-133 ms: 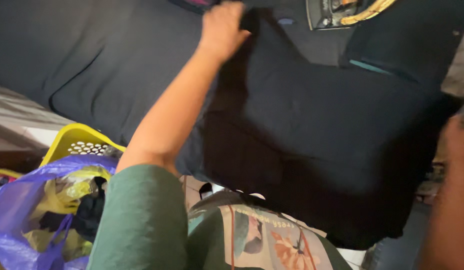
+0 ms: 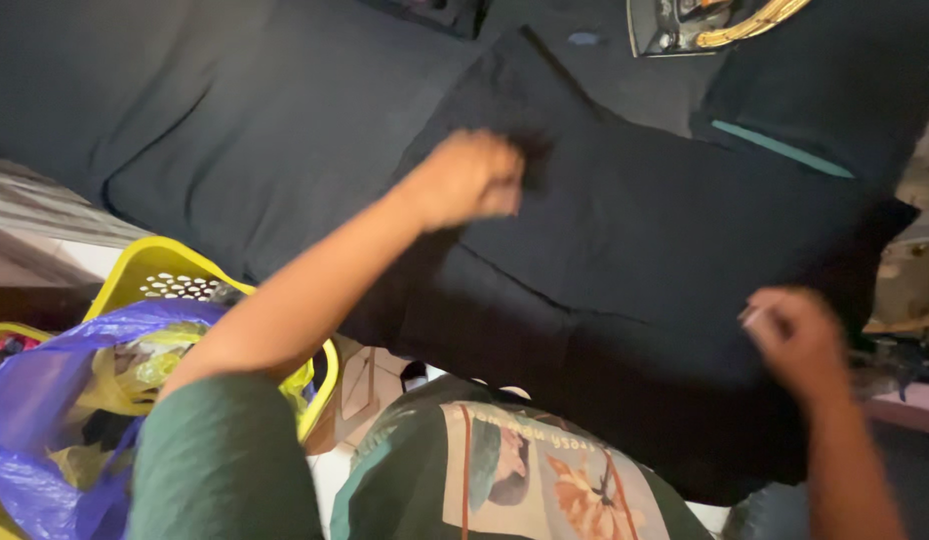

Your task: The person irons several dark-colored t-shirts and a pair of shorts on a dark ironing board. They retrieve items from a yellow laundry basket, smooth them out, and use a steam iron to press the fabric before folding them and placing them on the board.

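A large black garment (image 2: 625,250) lies spread over a dark padded surface. My left hand (image 2: 467,178) is closed into a fist, gripping a fold of the black garment near its middle. Over the cloth's lower right edge sits my right hand (image 2: 797,335), fingers curled and pinching the fabric there. A thin teal stripe (image 2: 782,149) shows on the cloth at upper right.
A yellow perforated basket (image 2: 155,265) stands at lower left with a purple plastic bag (image 2: 45,400) of clothes in it. An iron (image 2: 700,22) rests at the top edge. My green printed shirt (image 2: 485,470) fills the bottom centre.
My left hand has come down from the garment's top edge toward its middle. My right hand has moved in from the right edge onto the cloth.
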